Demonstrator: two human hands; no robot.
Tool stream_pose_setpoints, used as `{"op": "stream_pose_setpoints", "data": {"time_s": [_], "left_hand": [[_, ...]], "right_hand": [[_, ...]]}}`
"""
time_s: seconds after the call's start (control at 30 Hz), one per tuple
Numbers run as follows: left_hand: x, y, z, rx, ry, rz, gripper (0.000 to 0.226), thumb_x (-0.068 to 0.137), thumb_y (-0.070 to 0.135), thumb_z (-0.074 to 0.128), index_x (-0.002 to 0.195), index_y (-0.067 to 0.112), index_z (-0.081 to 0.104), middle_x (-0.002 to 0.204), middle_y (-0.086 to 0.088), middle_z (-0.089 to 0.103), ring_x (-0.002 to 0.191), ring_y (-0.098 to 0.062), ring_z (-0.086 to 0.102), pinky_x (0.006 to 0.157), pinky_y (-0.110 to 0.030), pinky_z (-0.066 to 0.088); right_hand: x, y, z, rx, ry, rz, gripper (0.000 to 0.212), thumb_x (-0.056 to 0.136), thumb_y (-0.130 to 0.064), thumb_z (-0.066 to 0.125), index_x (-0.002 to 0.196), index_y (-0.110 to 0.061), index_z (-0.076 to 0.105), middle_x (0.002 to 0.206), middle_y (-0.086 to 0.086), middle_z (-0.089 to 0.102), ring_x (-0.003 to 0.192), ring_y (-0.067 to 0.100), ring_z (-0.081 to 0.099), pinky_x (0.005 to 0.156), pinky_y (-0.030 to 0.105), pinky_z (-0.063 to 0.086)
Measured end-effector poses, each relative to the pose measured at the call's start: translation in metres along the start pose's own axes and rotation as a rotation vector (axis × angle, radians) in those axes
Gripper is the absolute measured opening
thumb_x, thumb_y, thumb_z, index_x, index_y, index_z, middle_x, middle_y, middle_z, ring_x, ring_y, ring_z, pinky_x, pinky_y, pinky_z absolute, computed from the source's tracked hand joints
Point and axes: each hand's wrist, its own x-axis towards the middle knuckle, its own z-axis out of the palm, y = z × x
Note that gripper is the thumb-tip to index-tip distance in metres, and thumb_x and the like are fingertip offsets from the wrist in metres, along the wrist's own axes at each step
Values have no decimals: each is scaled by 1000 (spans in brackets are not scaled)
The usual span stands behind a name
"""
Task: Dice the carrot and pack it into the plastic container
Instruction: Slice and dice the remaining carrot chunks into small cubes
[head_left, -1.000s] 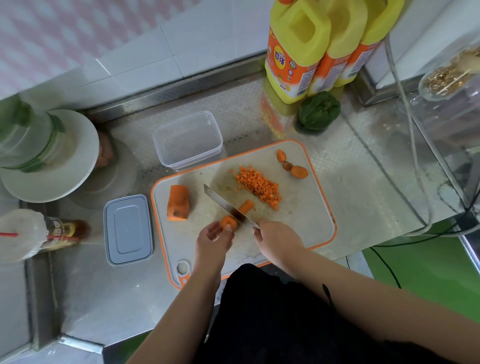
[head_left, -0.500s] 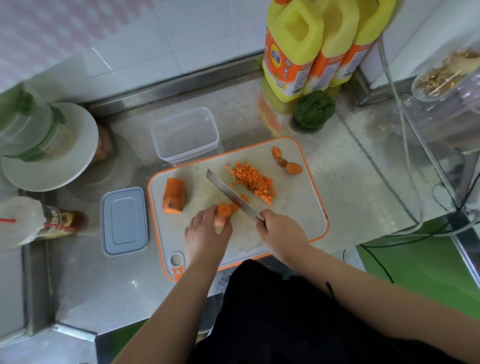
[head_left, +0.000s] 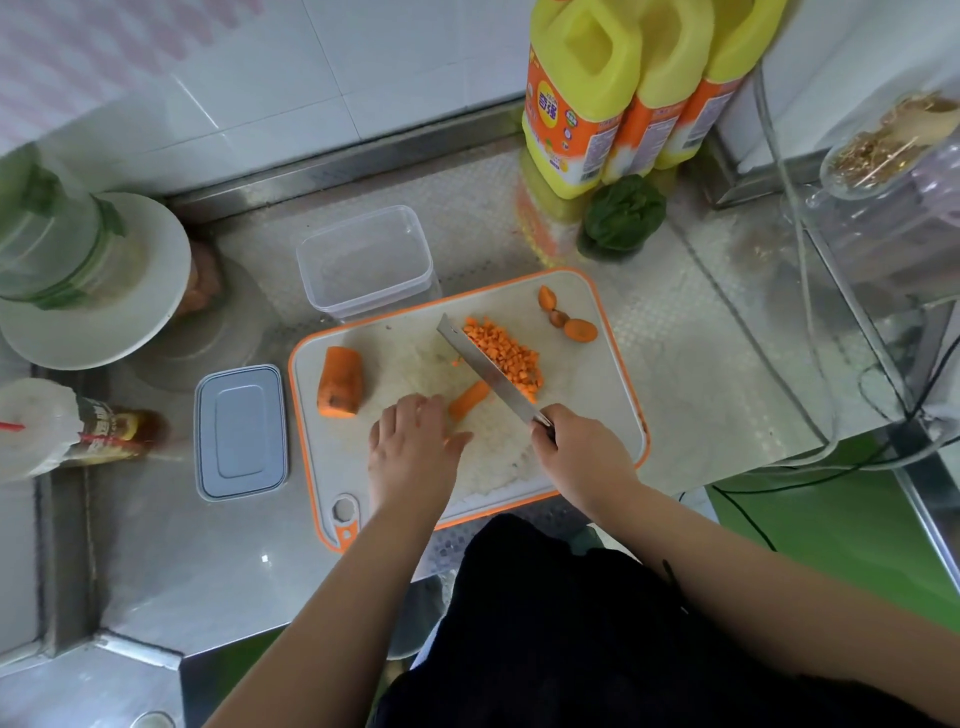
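Dicing looks about half done to me: dice pile (head_left: 506, 358) on board (head_left: 597, 415), carrot chunk (head_left: 340, 382) uncut, container (head_left: 366, 260) unfilled; right hand (head_left: 582, 454) grips knife (head_left: 488, 369), left hand (head_left: 413, 449) flat, fingers loose

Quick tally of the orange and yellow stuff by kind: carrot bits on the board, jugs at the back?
Big carrot chunk: 1
Carrot strip beside the knife: 1
Diced carrot pile: 1
Carrot end scraps: 3
Yellow jugs: 3
Total: 9
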Motion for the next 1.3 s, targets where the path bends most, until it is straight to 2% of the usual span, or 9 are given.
{"op": "stream_pose_setpoints", "data": {"time_s": [0.13, 0.23, 0.33, 0.43, 0.5, 0.6, 0.77, 1.1, 1.3], "left_hand": [[37, 17, 8, -1, -108, -107, 35, 98, 35, 52, 129, 18, 52, 128, -4, 52, 122, -28, 45, 101, -38, 30], [54, 21, 16, 83, -183, -88, 28, 98, 30, 51, 123, 18, 52, 124, -3, 54, 119, -26, 46, 97, -37, 31], [55, 23, 15, 59, -215, -57, 20, 98, 23, 50, 116, 19, 56, 117, -3, 58, 115, -27, 49, 95, -37, 32], [43, 21, 15, 3, -63, 93, 8, 90, 12, 61, 97, 15, 64, 97, -5, 60, 94, -32, 56, 85, -40, 38], [27, 18, 24, 3, 66, 270, 21, 68, 0, 77, 81, 12, 66, 82, -5, 60, 74, -31, 58, 71, -38, 44], [0, 12, 41, -5, 105, 387, 43, 49, -11, 78, 82, 14, 71, 86, -2, 63, 70, -25, 57, 64, -33, 44], [-17, 16, 46, -93, 164, 352, 36, 61, -5, 81, 91, 14, 72, 89, -1, 64, 81, -23, 57, 67, -31, 43], [-8, 18, 53, -94, 167, 319, 30, 63, -5, 79, 85, 16, 73, 80, 0, 61, 74, -24, 58, 63, -35, 50], [-9, 18, 56, -49, 225, 335, 26, 65, -2, 79, 83, 15, 71, 81, -1, 60, 76, -24, 57, 66, -33, 46]], "right_hand": [[-3, 7, -2, 12, 27, -7, 24, 100, -31, 42, 103, -12, 56, 68, 3, 57, 71, 28, 58, 59, 32, 36], [-9, 12, -1, 25, 51, -10, 23, 99, -29, 44, 101, -11, 58, 64, -2, 50, 68, 28, 58, 58, 30, 32], [-13, 17, 0, 66, 81, 4, 23, 99, -29, 45, 102, -11, 59, 68, 3, 56, 74, 30, 61, 59, 33, 37], [-14, 20, 0, 88, 95, 16, 23, 99, -29, 45, 102, -12, 58, 65, 1, 54, 73, 29, 61, 59, 34, 37], [-14, 22, -3, 75, 105, 4, 22, 99, -29, 44, 106, -13, 58, 64, -2, 51, 71, 28, 60, 58, 33, 36], [-11, 24, -5, 22, 64, -23, 25, 99, -31, 42, 113, -16, 57, 66, -4, 51, 72, 27, 58, 57, 31, 33], [-8, 27, -3, -99, -62, -26, 26, 100, -32, 37, 108, -15, 55, 72, 5, 59, 71, 28, 58, 59, 36, 42], [-10, 24, -3, -302, -134, -158, 27, 101, -29, 34, 105, -12, 54, 81, 8, 64, 73, 31, 60, 56, 33, 36], [-11, 23, -3, -260, -150, -130, 27, 101, -31, 34, 105, -11, 53, 84, 11, 65, 76, 33, 60, 58, 34, 38]]}}
